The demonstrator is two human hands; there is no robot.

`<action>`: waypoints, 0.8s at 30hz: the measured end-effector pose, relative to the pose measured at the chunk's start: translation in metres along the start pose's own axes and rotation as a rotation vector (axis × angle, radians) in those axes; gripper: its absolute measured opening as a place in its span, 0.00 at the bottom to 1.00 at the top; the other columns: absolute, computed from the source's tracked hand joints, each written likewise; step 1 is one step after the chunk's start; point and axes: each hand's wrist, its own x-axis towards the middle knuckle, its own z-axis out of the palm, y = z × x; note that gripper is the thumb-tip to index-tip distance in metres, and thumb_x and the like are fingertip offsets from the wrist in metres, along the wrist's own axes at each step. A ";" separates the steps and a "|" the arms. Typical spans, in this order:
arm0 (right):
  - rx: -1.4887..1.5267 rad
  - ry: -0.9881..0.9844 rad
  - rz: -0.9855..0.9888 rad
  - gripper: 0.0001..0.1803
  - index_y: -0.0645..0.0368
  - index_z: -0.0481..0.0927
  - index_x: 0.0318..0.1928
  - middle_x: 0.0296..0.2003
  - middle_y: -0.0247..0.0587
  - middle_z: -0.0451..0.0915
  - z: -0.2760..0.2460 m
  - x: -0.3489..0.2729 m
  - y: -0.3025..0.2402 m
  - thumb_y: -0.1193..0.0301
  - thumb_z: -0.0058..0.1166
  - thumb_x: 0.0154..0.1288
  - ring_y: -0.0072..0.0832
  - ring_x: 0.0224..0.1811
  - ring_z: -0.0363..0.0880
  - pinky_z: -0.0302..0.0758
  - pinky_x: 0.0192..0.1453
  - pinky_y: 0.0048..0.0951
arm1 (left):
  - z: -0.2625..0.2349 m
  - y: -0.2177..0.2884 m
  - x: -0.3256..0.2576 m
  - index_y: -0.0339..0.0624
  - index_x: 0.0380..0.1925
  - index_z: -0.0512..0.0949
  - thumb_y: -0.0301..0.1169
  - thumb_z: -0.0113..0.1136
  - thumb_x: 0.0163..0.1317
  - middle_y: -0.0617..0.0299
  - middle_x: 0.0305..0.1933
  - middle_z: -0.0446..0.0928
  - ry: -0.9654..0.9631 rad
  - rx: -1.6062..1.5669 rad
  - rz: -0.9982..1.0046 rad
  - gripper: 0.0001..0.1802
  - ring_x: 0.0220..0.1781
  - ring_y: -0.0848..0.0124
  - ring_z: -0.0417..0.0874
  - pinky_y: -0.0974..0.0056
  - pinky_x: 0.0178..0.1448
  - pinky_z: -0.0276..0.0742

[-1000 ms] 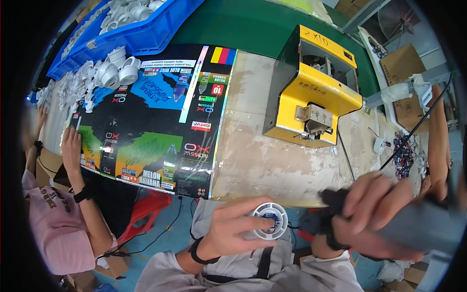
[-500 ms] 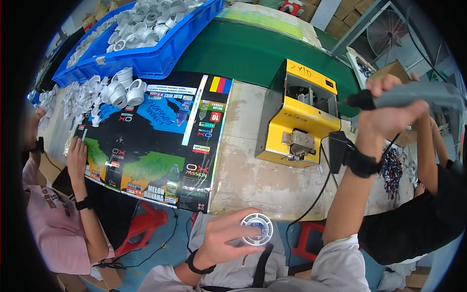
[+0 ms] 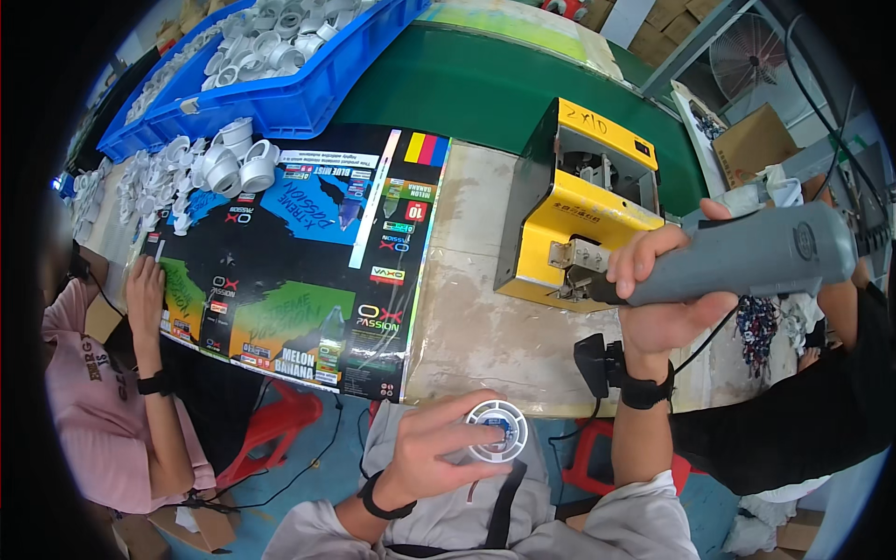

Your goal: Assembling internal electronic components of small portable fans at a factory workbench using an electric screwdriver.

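Observation:
My left hand (image 3: 431,450) grips a round white plastic housing (image 3: 521,432) above my lap, its open side facing up. Inside it sits a small blue circuit board (image 3: 505,426), and one fingertip reaches in over it. Raised over the right side of the table, my right hand (image 3: 653,303) is wrapped round a grey power screwdriver (image 3: 747,257) with a black nose. The tool lies roughly level, its nose toward the left, in front of the lower right part of a yellow machine (image 3: 583,219). Its tip is hard to make out there.
A blue bin (image 3: 299,107) of white plastic fittings stands far left, with loose fittings (image 3: 224,168) before it. A printed black sheet (image 3: 252,257) covers the left table. Co-workers sit at both sides; one's hand (image 3: 145,289) rests on the sheet. A black cable hangs near my right wrist.
My right hand has brought the screwdriver down and to the left, from right of the yellow machine to in front of its lower corner. The left hand and housing have barely moved.

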 end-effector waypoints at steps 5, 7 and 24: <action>-0.110 -0.026 0.031 0.49 0.56 0.50 0.61 0.20 0.36 0.66 0.000 0.003 0.010 0.29 0.38 0.55 0.24 0.17 0.67 0.69 0.25 0.28 | 0.001 0.000 0.001 0.36 0.28 0.82 0.33 0.78 0.33 0.43 0.42 0.79 0.004 0.002 -0.001 0.21 0.38 0.57 0.85 0.65 0.41 0.80; -0.107 -0.048 0.053 0.48 0.56 0.50 0.61 0.20 0.36 0.66 0.001 -0.001 0.009 0.29 0.38 0.55 0.24 0.17 0.67 0.69 0.25 0.28 | 0.001 0.002 0.000 0.36 0.28 0.82 0.33 0.78 0.33 0.43 0.43 0.79 0.006 0.039 -0.009 0.20 0.39 0.57 0.85 0.65 0.41 0.80; 0.494 -0.364 0.275 0.35 0.47 0.57 0.60 0.24 0.46 0.76 0.022 -0.060 -0.066 0.41 0.47 0.61 0.36 0.22 0.74 0.71 0.29 0.38 | 0.006 0.002 0.003 0.39 0.29 0.81 0.31 0.78 0.32 0.41 0.43 0.79 0.027 0.086 0.083 0.21 0.36 0.56 0.84 0.64 0.38 0.79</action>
